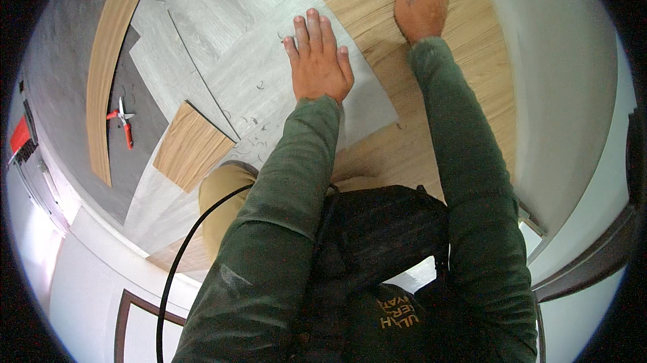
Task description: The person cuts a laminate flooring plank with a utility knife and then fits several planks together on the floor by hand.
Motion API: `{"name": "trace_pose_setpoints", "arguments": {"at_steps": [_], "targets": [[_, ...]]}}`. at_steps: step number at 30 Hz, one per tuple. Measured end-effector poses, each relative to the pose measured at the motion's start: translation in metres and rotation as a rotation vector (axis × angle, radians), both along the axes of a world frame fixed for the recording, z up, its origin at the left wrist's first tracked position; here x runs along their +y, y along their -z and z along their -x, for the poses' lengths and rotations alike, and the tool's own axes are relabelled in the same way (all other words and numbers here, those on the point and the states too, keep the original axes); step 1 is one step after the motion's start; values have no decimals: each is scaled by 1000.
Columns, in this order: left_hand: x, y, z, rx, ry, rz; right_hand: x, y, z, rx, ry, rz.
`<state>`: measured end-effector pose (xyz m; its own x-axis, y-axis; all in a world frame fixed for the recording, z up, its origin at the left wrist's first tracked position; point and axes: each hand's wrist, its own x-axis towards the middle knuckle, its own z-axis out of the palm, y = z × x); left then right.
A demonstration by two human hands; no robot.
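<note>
My left hand (317, 67) lies palm down on the pale grey wood-look planks (229, 19), fingers apart. Beyond it, tan wood-look planks (364, 19) meet the grey ones. My right hand (421, 6) is bent over the tan surface near its far edge, fingers curled around or beside a small dark shape that I cannot make out. A short cut tan piece (192, 144) rests left of my left forearm. Small curled shavings are scattered on the grey planks.
Further left, a long narrow tan strip (104, 93) and red-handled snips (122, 120) lie on dark grey floor (141, 147). A pale wall (552, 93) borders the right. A red item (20, 130) stands at the far left, and a black cable (185, 242) loops beside me.
</note>
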<state>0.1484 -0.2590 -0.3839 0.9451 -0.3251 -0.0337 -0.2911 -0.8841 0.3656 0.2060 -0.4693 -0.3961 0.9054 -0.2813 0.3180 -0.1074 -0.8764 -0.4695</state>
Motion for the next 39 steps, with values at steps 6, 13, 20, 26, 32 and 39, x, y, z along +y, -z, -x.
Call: {"name": "trace_pose_setpoints", "arguments": {"at_steps": [6,13,20,26,32,39], "targets": [[3,-2,0,19,-7,-11,-7,-8,166,227,179,97],[4,0,1,-40,8,-7,21,-20,231,288,348,149],[-6,-3,2,-21,15,-17,13,-20,235,322,371,164],[-5,-7,3,-36,1,-58,13,-15,239,388,397,121],[-1,-6,1,-39,5,-94,15,-12,239,331,385,92],[1,-14,-1,-32,-2,50,13,-8,239,292,401,137]]}}
